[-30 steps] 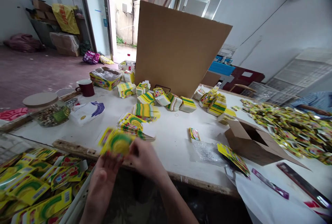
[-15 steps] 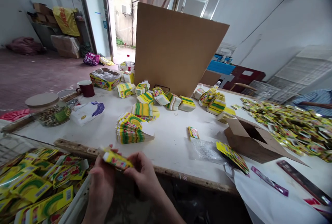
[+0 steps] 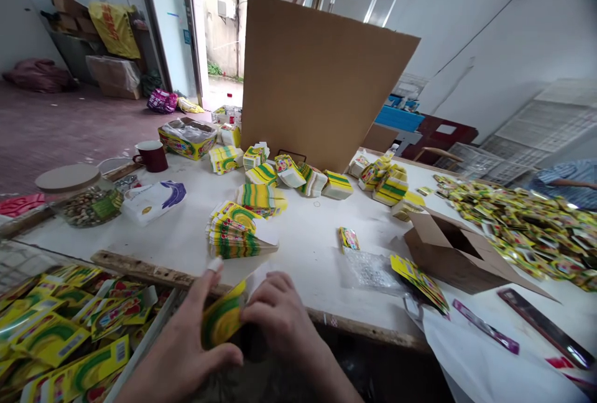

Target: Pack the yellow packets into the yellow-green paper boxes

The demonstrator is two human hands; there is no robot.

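A small yellow and green packet [image 3: 224, 317] is between my two hands at the table's front edge, slightly blurred. My left hand [image 3: 193, 334] has its thumb and fingers spread around the packet's left side. My right hand [image 3: 278, 311] has its fingers bent and pinches the packet's right end, where a white flap shows. Just beyond my hands, a fanned stack of flat yellow cartons [image 3: 236, 235] lies on the white table [image 3: 308, 254]. A crate of yellow packets [image 3: 60, 334] is at the lower left.
More carton stacks [image 3: 261, 196] lie before a large cardboard sheet [image 3: 321, 79]. A lidded jar [image 3: 86, 201], a mug [image 3: 152, 156] and a tissue pack [image 3: 153, 201] are at left. An open box [image 3: 457, 250] and a packet heap [image 3: 532, 222] are at right, near a person's sleeve [image 3: 566, 179].
My left hand has opened wider and moved right. The packet has turned from lying sideways to a steeper slant, its green side now showing. My right hand has shifted right.
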